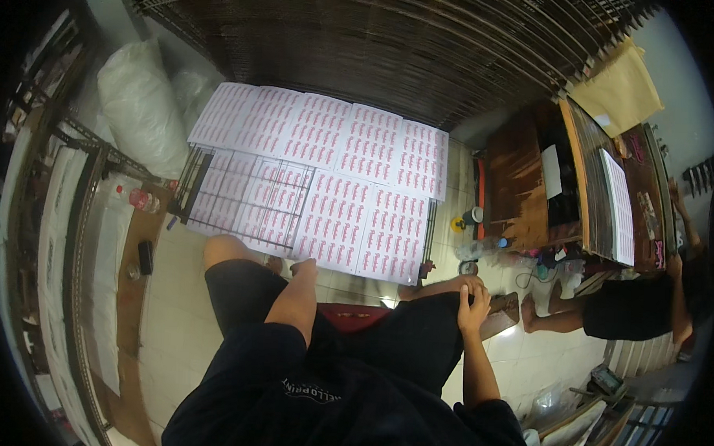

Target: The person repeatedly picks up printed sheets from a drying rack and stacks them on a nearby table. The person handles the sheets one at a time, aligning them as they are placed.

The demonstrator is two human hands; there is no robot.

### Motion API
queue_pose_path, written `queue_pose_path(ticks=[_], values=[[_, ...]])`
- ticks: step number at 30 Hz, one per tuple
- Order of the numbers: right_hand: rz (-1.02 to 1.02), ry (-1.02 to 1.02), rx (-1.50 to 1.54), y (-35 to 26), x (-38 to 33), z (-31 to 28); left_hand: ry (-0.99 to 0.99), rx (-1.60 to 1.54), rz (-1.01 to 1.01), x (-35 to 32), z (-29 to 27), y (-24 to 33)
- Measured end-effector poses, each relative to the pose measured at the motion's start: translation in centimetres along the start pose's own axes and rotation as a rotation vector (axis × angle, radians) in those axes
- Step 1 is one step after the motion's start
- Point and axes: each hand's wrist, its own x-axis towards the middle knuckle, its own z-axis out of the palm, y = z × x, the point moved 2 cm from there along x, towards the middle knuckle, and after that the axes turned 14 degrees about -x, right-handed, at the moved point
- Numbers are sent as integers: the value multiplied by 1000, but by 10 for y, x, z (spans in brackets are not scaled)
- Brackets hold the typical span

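Rows of white sheets [333, 218] printed with repeated pink-red lettering lie on a wire drying-rack tray [431, 225] before me. My left hand [303, 267] is at the near edge of the front row, by the middle sheets. Its fingers are too small and unclear to show whether they grip the edge. Over the front row's left sheets lies a dark wire grid [275, 200]. My right hand [474, 304] rests on my right knee, fingers stretched out, holding nothing.
Raised rack trays [363, 42] hang overhead at the back. A wooden table [590, 180] stands right, with a printed sheet [618, 208] on it and another person [633, 310] beside it. Left are a large plastic bag [141, 97], a bottle [143, 200] and a shelf [97, 237].
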Motion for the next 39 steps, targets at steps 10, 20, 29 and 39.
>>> queue_pose_path(ticks=[10, 20, 29, 39], values=[[22, 29, 3, -1, 8, -3, -789, 356, 398, -183, 38, 83], [16, 12, 32, -5, 8, -6, -1187, 1042, 848, -270, -32, 92], [-9, 10, -9, 2, 1, -3, -942, 731, 689, -193, -65, 106], [38, -63, -51, 2, 1, -1, -869, 592, 534, -208, -84, 117]])
